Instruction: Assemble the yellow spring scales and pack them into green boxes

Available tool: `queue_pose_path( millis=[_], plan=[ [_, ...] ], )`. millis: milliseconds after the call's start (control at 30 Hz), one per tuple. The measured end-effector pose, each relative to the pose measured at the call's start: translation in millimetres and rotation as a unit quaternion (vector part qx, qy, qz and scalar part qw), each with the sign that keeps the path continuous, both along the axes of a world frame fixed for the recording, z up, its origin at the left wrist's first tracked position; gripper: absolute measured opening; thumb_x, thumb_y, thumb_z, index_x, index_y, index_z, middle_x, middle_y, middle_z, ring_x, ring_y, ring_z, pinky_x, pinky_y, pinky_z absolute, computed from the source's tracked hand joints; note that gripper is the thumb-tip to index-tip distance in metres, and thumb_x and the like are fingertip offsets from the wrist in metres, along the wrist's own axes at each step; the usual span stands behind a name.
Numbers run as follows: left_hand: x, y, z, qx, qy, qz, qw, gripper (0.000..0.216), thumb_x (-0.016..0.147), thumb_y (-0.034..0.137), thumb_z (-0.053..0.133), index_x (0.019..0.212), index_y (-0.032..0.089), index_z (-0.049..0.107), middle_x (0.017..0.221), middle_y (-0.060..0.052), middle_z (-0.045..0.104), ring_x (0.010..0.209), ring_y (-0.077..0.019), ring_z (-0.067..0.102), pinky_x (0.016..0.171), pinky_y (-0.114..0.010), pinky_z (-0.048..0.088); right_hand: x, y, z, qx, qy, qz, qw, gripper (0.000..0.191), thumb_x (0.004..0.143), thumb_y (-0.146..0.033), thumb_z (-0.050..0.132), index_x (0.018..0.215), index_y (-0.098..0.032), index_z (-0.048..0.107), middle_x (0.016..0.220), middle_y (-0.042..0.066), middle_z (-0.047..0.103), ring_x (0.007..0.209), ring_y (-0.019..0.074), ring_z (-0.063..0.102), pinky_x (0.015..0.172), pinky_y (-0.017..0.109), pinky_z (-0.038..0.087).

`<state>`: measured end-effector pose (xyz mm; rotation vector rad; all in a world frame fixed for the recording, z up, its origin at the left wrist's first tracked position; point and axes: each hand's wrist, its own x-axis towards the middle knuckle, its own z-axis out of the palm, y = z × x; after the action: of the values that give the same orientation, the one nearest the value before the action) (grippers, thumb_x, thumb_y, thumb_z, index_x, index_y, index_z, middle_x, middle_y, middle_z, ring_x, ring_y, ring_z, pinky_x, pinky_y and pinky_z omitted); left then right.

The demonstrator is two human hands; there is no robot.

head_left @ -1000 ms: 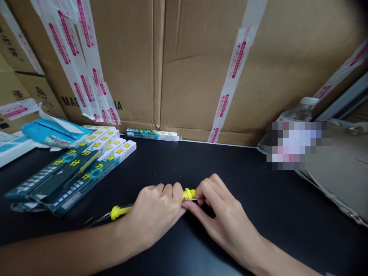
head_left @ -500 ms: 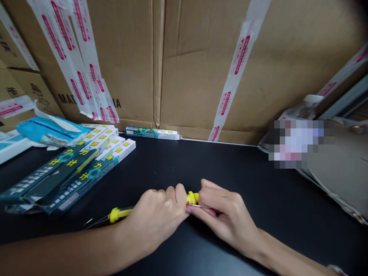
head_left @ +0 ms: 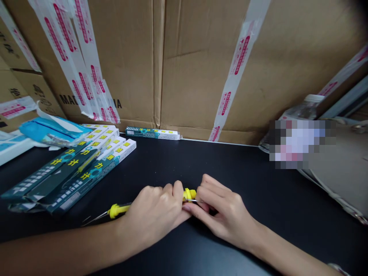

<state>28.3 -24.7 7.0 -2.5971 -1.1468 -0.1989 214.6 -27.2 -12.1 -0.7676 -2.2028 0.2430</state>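
My left hand (head_left: 159,205) is wrapped round the middle of a spring scale (head_left: 115,211) with yellow end caps, held low over the black table. Most of its body is hidden by the palm. A thin metal hook and wire stick out past the left cap. At the other end, the yellow cap (head_left: 189,193) shows between my hands. Beside that cap, my right hand (head_left: 222,211) pinches a thin metal hook (head_left: 193,200) between thumb and fingers. Its tip is hidden by the fingers.
Several dark green and white printed boxes (head_left: 94,172) lie at the left, by a blue packet (head_left: 54,130). Another such box (head_left: 152,133) lies against the large cardboard carton (head_left: 195,76) at the back. A clear bottle (head_left: 304,109) and a beige bag (head_left: 339,165) stand at the right.
The spring scale's right end has shifted slightly left and up with my hands. My right fingers have drawn a little away from the yellow cap, so more of it shows.
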Motion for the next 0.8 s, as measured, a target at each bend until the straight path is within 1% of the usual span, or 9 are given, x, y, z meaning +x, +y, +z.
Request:
queue_pose_path(
  millis=[133,200,267,333,400,533,667,767,800],
  plan=[
    [0,1,2.0,-0.034,0.005,0.015,0.999,0.025,0.088,0.036,0.068,0.092,0.013,0.058,0.069,-0.002,0.066,0.055,-0.0252,0.071,0.041,-0.033,0.053,2,-1,2.3,-0.009,-0.012,-0.014,1.0,0.032,0.094,-0.018,0.06,0.07,-0.021,0.038,0.066,-0.001,0.043,0.064,0.0138,0.038,0.057,0.026,0.034],
    [0,2,1.8,-0.038,0.004,0.022,0.999,0.026,0.089,0.035,0.067,0.097,0.013,0.056,0.072,-0.002,0.067,0.058,-0.0252,0.072,0.042,-0.033,0.053,2,0,2.8,-0.018,-0.012,-0.017,1.0,0.028,0.094,-0.018,0.059,0.072,-0.02,0.042,0.068,0.0,0.046,0.066,0.0146,0.04,0.058,0.027,0.035],
    [-1,3,0.9,-0.022,0.002,0.018,1.0,0.021,0.088,0.029,0.068,0.097,0.014,0.055,0.073,-0.001,0.067,0.057,-0.0241,0.072,0.041,-0.031,0.052,2,1,3.2,-0.028,-0.004,-0.017,0.999,0.02,0.095,-0.017,0.057,0.078,-0.019,0.047,0.071,0.001,0.049,0.068,0.0155,0.042,0.061,0.028,0.038],
    [-1,4,-0.4,0.014,-0.002,0.001,1.0,0.016,0.086,0.02,0.069,0.091,0.016,0.054,0.071,0.0,0.066,0.054,-0.0224,0.07,0.039,-0.029,0.05,3,2,3.4,-0.038,0.008,-0.018,0.999,0.013,0.097,-0.015,0.052,0.085,-0.018,0.051,0.076,0.002,0.053,0.072,0.0162,0.045,0.064,0.029,0.041],
    [-2,5,-2.0,0.052,-0.015,-0.014,0.998,0.017,0.085,0.017,0.069,0.085,0.018,0.052,0.066,0.002,0.064,0.049,-0.021,0.068,0.037,-0.028,0.047,4,2,2.8,-0.042,0.022,-0.022,0.999,0.009,0.098,-0.013,0.049,0.091,-0.018,0.052,0.081,0.003,0.055,0.075,0.0162,0.048,0.067,0.029,0.042],
    [-2,5,-5.2,0.089,-0.059,-0.021,0.994,0.022,0.086,0.026,0.07,0.081,0.018,0.051,0.058,0.003,0.06,0.045,-0.0199,0.065,0.036,-0.029,0.045,7,2,-1.3,-0.043,0.044,-0.041,0.997,0.007,0.098,-0.014,0.052,0.096,-0.021,0.051,0.086,0.002,0.055,0.077,0.0148,0.052,0.069,0.027,0.044],
    [-2,5,-7.5,0.12,-0.079,-0.031,0.989,0.029,0.083,0.035,0.075,0.079,0.018,0.052,0.06,0.004,0.059,0.047,-0.0185,0.064,0.037,-0.03,0.045,7,3,-3.0,-0.056,0.064,-0.078,0.993,0.013,0.097,-0.014,0.055,0.105,-0.023,0.052,0.09,0.0,0.058,0.075,0.0128,0.055,0.07,0.024,0.046],
    [-2,5,-8.7,0.139,-0.083,-0.049,0.986,0.033,0.077,0.038,0.08,0.08,0.017,0.055,0.064,0.003,0.06,0.051,-0.0196,0.064,0.042,-0.032,0.049,6,4,-0.3,-0.06,0.06,-0.059,0.995,0.016,0.098,-0.01,0.051,0.103,-0.024,0.058,0.09,0.0,0.062,0.076,0.0123,0.057,0.072,0.023,0.046],
    [-3,5,-9.0,0.137,-0.082,-0.05,0.986,0.035,0.074,0.037,0.083,0.083,0.016,0.057,0.066,0.003,0.062,0.053,-0.0202,0.065,0.043,-0.033,0.051,5,5,0.8,-0.064,0.064,-0.055,0.994,0.017,0.098,-0.01,0.05,0.101,-0.024,0.06,0.089,0.0,0.063,0.076,0.0122,0.057,0.071,0.023,0.046]
  ],
)
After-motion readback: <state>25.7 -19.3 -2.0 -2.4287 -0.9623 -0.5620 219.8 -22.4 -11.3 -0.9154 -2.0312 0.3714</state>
